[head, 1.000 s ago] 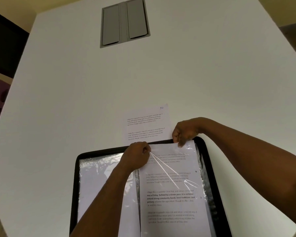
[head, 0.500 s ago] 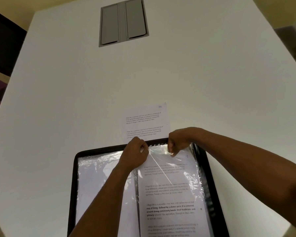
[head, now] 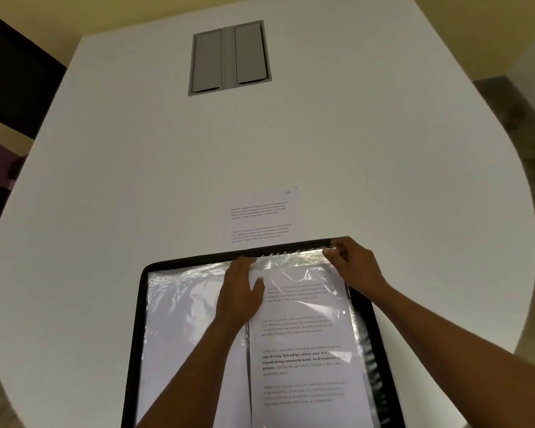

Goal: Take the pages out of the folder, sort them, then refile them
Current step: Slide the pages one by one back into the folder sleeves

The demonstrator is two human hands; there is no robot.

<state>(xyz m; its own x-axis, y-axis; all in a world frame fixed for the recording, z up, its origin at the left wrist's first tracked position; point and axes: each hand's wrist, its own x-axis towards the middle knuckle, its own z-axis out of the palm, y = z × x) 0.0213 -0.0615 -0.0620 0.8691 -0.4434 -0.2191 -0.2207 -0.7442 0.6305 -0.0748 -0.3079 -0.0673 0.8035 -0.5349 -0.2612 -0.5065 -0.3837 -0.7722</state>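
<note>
Two hands work at the far edge of the open folder (head: 142,304), which lies at the near edge of the table (head: 383,149). The left hand (head: 241,291) rests flat, fingers fairly straight, pressing the sleeve (head: 309,273) near the spine at its top. The right hand (head: 349,262) has its fingers curled at the sleeve's far right corner, pinching the plastic mouth there. The page (head: 303,359) sits inside the sleeve on the folder's right half.

What could go wrong, as I judge it: the film is thin and already creased, so a hard tug at one corner might tear the mouth or stretch it out of shape. If the left hand presses through onto the paper, the page may buckle or crumple instead of sliding out. Pulling at an angle could snag a page corner on the seam. The folder might also skid towards the loose sheet (head: 263,217) lying just beyond its far edge, partly under it, and shove that askew.

The sleeve is clear, glossy and wrinkled, catching the light in streaks. The pages are flat white paper with printed paragraphs; the loose one bears a handwritten number at its far right corner. The folder has a black rim with rounded corners. The table is smooth, matt white, rounded, with a grey rectangular hatch (head: 229,57) towards its far edge
</note>
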